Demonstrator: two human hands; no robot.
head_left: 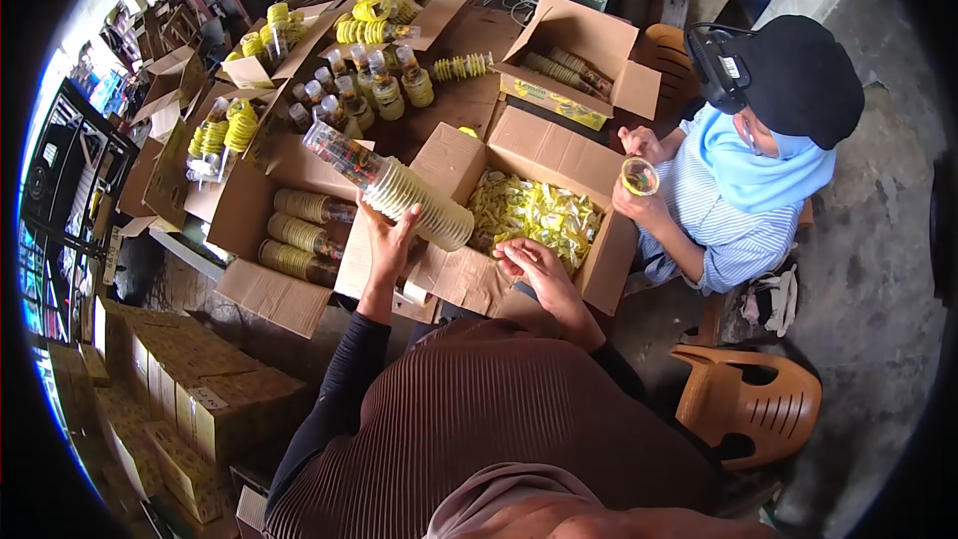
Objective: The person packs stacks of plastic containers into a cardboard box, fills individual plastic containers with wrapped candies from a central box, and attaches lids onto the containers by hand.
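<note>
My left hand (391, 240) is wrapped round a long stack of clear plastic cups (414, 208), which lies tilted with its wide end to the right. Dark and coloured printing shows at the stack's upper left end. Just right of the wide end, my right hand (539, 268) has its fingers closed in a pinch; whatever is between them, if anything, is too small to make out. Beyond that hand, an open cardboard box (534, 140) holds a heap of small yellow-and-white sachets (534, 210).
A co-worker (743, 180) at the right holds a cup (640, 177). Several cup stacks lie in a box (239, 205) at the left. More yellow-rimmed stacks (384, 80) stand on the table behind. Another box (574, 35) is at the back, and a brown plastic chair (748, 404) is at lower right.
</note>
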